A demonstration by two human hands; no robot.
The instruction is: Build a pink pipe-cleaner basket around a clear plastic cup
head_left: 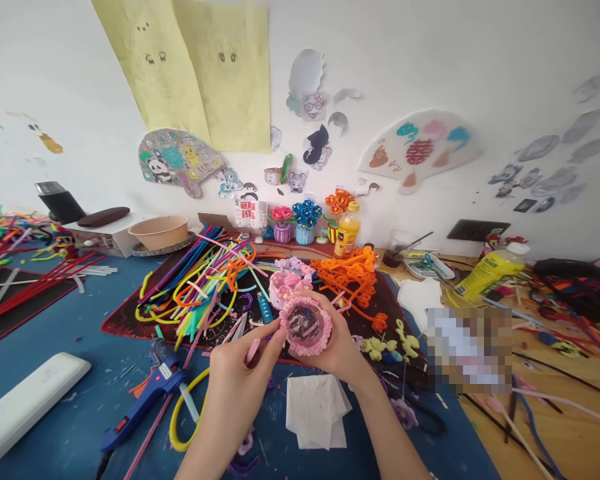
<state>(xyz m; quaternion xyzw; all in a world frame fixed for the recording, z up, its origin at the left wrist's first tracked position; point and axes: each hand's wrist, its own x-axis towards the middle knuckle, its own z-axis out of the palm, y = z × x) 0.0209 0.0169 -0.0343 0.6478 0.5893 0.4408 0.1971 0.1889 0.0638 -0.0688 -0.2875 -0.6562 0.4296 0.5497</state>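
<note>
Pink fuzzy-rimmed piece (306, 325) held up above surface (265, 407), in right hand (341, 340). Right fingers curled round its right side and back, tips mostly hidden; grip closed on it. Left hand (245, 363): thumb and index pinched together at piece's left rim, pink strip (253, 351) between them. Forearms converge from lower edge, left wrist bent inward. Piece's round dark end faces viewer; long axis seems to run away from viewer, full length hidden.

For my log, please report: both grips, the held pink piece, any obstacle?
Right grip around pink ruffled piece. Left grip at its edge, pinching pink strip. Blue glue gun off to left, apparently not in the way.
</note>
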